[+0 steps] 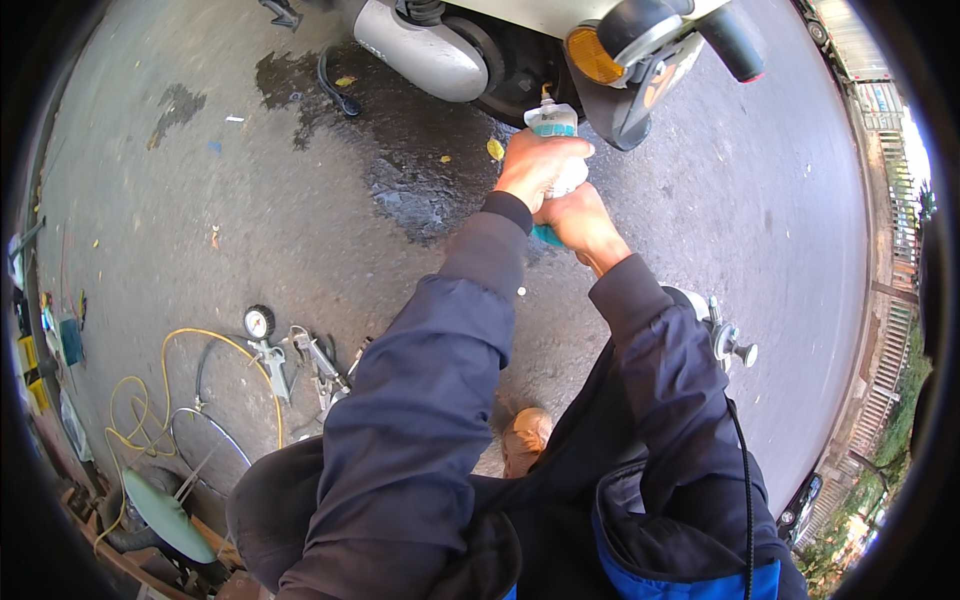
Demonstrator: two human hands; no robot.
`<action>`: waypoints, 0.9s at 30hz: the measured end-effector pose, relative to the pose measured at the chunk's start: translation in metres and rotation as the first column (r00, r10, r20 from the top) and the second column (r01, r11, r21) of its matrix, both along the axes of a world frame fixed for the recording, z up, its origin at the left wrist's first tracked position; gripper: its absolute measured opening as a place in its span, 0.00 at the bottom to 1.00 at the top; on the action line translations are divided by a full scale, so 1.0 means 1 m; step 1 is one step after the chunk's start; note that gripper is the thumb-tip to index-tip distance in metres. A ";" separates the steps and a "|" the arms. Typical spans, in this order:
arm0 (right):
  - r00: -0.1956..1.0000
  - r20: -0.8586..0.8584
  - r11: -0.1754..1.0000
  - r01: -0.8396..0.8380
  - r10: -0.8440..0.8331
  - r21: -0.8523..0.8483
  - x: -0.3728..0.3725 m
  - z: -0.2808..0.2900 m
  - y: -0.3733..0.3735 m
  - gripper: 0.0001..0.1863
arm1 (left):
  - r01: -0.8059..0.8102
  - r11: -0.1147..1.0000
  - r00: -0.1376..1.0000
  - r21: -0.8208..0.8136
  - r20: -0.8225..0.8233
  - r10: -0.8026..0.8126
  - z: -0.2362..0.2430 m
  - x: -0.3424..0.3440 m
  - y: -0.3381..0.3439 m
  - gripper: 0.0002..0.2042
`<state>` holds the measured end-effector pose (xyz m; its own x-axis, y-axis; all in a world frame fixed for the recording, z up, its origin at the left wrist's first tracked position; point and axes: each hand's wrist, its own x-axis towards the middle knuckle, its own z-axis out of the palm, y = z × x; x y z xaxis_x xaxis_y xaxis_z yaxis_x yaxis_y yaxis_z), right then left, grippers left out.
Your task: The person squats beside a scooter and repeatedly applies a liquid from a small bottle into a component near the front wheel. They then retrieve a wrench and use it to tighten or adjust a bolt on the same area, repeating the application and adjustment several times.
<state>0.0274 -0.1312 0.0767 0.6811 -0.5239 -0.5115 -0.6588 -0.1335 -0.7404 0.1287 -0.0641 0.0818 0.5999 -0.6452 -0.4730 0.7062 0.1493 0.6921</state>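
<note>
Both of my hands are wrapped round a soft white and teal squeeze bottle [552, 121]. My left hand [540, 165] grips its upper part, and my right hand [582, 219] is closed round the lower end, where a bit of teal shows below. The bottle's thin nozzle points away from me and reaches to the dark wheel [512, 88] of a scooter-like vehicle. Whether the tip touches the wheel is too small to tell. Beside the wheel are a silver rounded housing [420, 52] on the left and an orange lamp [594, 54] on the right.
A wet patch [415, 190] darkens the pavement left of my hands. At lower left lie an inflator gun with a round gauge [259, 321], a second metal air gun [318, 365] and a yellow hose [165, 375]. A black curved object [340, 95] lies near the housing.
</note>
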 end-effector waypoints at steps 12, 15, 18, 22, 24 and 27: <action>0.985 0.063 0.978 0.153 -0.163 0.139 0.002 0.010 0.013 0.13 | 0.010 0.993 1.000 0.119 0.001 -0.010 -0.009 0.008 -0.009 0.13; 0.991 -0.071 0.990 0.120 -0.115 0.070 0.004 0.025 0.015 0.12 | 0.006 0.989 1.000 0.148 0.021 -0.009 -0.010 0.007 -0.011 0.09; 0.990 -0.123 0.996 0.074 -0.068 0.046 0.007 0.030 0.013 0.12 | 0.013 0.990 0.999 0.138 0.033 -0.018 -0.012 0.008 -0.013 0.08; 0.998 -0.044 0.999 0.036 -0.036 0.005 0.007 0.019 0.009 0.13 | 0.035 0.983 0.998 0.179 0.046 -0.044 -0.013 0.011 -0.013 0.07; 0.999 -0.047 1.000 -0.007 0.006 -0.029 0.007 0.009 0.004 0.14 | 0.030 0.984 0.998 0.177 0.048 -0.040 -0.013 0.011 -0.013 0.07; 0.995 -0.039 0.994 -0.093 0.091 -0.063 0.005 -0.005 -0.006 0.15 | 0.009 0.985 0.999 0.171 0.046 -0.017 -0.012 0.010 -0.013 0.07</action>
